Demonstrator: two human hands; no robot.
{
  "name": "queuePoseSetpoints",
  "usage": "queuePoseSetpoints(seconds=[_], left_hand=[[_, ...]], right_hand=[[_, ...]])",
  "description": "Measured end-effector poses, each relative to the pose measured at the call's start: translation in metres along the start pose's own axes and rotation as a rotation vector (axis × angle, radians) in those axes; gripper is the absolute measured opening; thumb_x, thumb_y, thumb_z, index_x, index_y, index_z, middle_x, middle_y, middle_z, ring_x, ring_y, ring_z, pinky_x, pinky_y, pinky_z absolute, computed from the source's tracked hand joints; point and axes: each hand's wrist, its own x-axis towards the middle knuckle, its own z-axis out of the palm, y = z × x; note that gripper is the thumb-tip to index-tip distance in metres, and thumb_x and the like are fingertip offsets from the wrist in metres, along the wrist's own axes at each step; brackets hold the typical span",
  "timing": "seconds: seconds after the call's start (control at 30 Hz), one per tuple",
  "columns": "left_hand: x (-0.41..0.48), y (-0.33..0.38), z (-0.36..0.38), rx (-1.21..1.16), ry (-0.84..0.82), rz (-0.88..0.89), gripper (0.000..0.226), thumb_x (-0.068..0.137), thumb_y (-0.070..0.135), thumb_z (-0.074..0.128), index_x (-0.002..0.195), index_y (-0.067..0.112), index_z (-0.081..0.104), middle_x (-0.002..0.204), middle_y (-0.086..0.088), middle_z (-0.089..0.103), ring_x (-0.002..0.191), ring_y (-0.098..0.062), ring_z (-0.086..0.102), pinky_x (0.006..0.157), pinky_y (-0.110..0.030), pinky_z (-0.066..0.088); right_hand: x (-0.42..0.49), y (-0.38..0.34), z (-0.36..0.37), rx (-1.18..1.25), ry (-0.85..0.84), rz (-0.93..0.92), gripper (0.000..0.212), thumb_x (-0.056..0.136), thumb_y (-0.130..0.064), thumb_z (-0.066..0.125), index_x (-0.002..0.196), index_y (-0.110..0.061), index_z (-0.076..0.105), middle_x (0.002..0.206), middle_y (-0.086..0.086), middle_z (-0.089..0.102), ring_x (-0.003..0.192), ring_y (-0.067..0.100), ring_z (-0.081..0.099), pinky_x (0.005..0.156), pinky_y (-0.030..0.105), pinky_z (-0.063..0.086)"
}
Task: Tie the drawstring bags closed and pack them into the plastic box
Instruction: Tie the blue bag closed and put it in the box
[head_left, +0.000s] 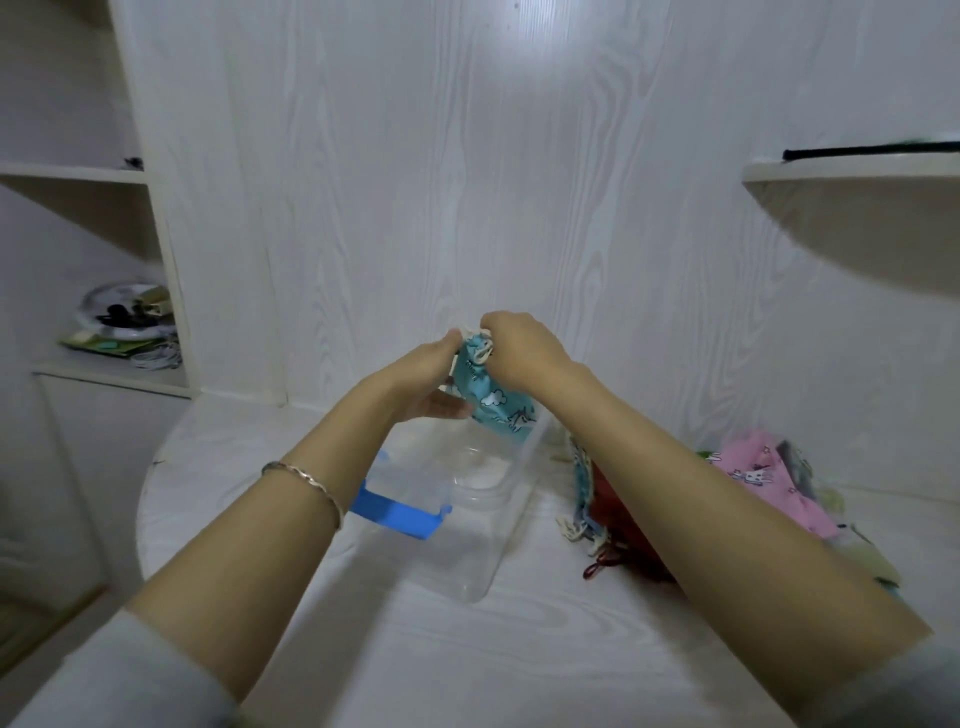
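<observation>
- Above the far end of the clear plastic box (525, 467), the right hand (519, 348) is curled tight round the gathered neck and cream cord (480, 354) of a teal cloud-print fabric drawstring bag (501, 413).
- The left hand (426, 382) grips the same bag from the side, thumb up at the neck, fingers beneath the body.
- Judgement: tying is in hand. Any knot is hidden by the right hand.
- Advised: hold the neck bunched, draw both cord ends evenly, and seat the knot against the gathers before lowering the bag into the box.
- Right of the box, a dark red cloth bag (618, 514) and a pink printed cloth bag (763, 478) lie heaped on the white table (519, 654).
</observation>
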Motion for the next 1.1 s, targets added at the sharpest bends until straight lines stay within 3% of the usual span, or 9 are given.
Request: queuePoseSetpoints(seconds=[0.13, 0.27, 0.37, 0.5, 0.63, 0.77, 0.93, 1.03, 1.1], left_hand=[[0.013, -0.015, -0.006, 0.456, 0.145, -0.014, 0.029, 0.098, 0.018, 0.043, 0.108, 0.0, 0.062, 0.102, -0.015, 0.064, 0.078, -0.024, 0.064, 0.076, -0.034, 0.056], [0.015, -0.024, -0.011, 0.753, -0.06, -0.227, 0.032, 0.095, 0.013, 0.05, 0.123, 0.001, 0.058, 0.124, -0.012, 0.061, 0.104, -0.028, 0.063, 0.092, -0.039, 0.052], [0.012, -0.027, -0.011, 0.849, -0.252, -0.384, 0.034, 0.095, 0.013, 0.055, 0.128, 0.006, 0.057, 0.129, -0.008, 0.059, 0.116, -0.03, 0.059, 0.1, -0.042, 0.048], [0.008, -0.038, -0.006, 1.102, -0.456, -0.497, 0.036, 0.095, 0.023, 0.057, 0.126, 0.005, 0.057, 0.112, -0.01, 0.06, 0.101, -0.025, 0.057, 0.089, -0.033, 0.05], [0.011, -0.042, -0.005, 1.165, -0.362, -0.424, 0.04, 0.096, 0.014, 0.052, 0.134, 0.0, 0.05, 0.102, -0.009, 0.057, 0.08, -0.02, 0.056, 0.072, -0.028, 0.048], [0.013, -0.04, -0.006, 1.336, -0.367, -0.493, 0.041, 0.091, 0.028, 0.062, 0.127, 0.009, 0.06, 0.129, -0.008, 0.059, 0.109, -0.023, 0.059, 0.097, -0.032, 0.045], [0.014, -0.043, -0.007, 1.371, -0.433, -0.607, 0.034, 0.087, 0.036, 0.065, 0.114, 0.014, 0.065, 0.124, -0.006, 0.061, 0.114, -0.024, 0.057, 0.096, -0.032, 0.043], [0.01, -0.044, -0.005, 1.343, -0.395, -0.513, 0.029, 0.093, 0.026, 0.059, 0.116, 0.007, 0.062, 0.107, -0.006, 0.057, 0.104, -0.02, 0.05, 0.092, -0.029, 0.04], [0.009, -0.037, 0.001, 1.234, -0.382, -0.474, 0.04, 0.099, 0.02, 0.05, 0.136, 0.007, 0.047, 0.123, -0.008, 0.05, 0.112, -0.023, 0.049, 0.099, -0.031, 0.04]], right_hand=[[-0.011, -0.012, 0.014, -0.051, -0.444, -0.069, 0.025, 0.083, -0.019, 0.07, 0.106, -0.014, 0.061, 0.098, 0.007, 0.064, 0.09, 0.026, 0.065, 0.077, 0.037, 0.055], [-0.024, -0.027, 0.017, 0.231, -1.083, 0.091, 0.03, 0.09, -0.011, 0.064, 0.118, 0.002, 0.06, 0.104, 0.014, 0.067, 0.095, 0.026, 0.063, 0.099, 0.041, 0.051], [-0.014, -0.033, 0.021, 0.078, -1.008, 0.091, 0.03, 0.095, -0.01, 0.054, 0.123, -0.001, 0.058, 0.121, 0.015, 0.066, 0.11, 0.025, 0.063, 0.102, 0.039, 0.048], [-0.017, -0.038, 0.037, -0.201, -1.136, 0.134, 0.038, 0.094, -0.021, 0.052, 0.129, -0.006, 0.058, 0.134, 0.009, 0.058, 0.122, 0.022, 0.056, 0.107, 0.039, 0.043], [-0.03, -0.046, 0.032, -0.22, -1.027, 0.112, 0.046, 0.098, -0.03, 0.053, 0.135, -0.003, 0.05, 0.145, 0.009, 0.047, 0.134, 0.024, 0.043, 0.107, 0.034, 0.035], [-0.029, -0.051, 0.038, -0.256, -1.095, 0.081, 0.044, 0.096, -0.027, 0.058, 0.132, -0.004, 0.054, 0.147, 0.006, 0.044, 0.133, 0.019, 0.043, 0.097, 0.028, 0.037], [-0.026, -0.05, 0.041, -0.286, -1.05, 0.083, 0.016, 0.097, -0.015, 0.055, 0.085, -0.005, 0.061, 0.132, 0.011, 0.054, 0.101, 0.018, 0.047, 0.086, 0.026, 0.036], [-0.028, -0.051, 0.036, -0.333, -1.048, 0.04, 0.028, 0.095, -0.019, 0.057, 0.119, -0.005, 0.062, 0.132, 0.007, 0.055, 0.11, 0.019, 0.052, 0.087, 0.029, 0.039], [-0.022, -0.046, 0.029, -0.365, -1.029, 0.002, 0.038, 0.095, -0.02, 0.051, 0.132, -0.011, 0.056, 0.135, 0.003, 0.055, 0.113, 0.019, 0.052, 0.096, 0.03, 0.039]])
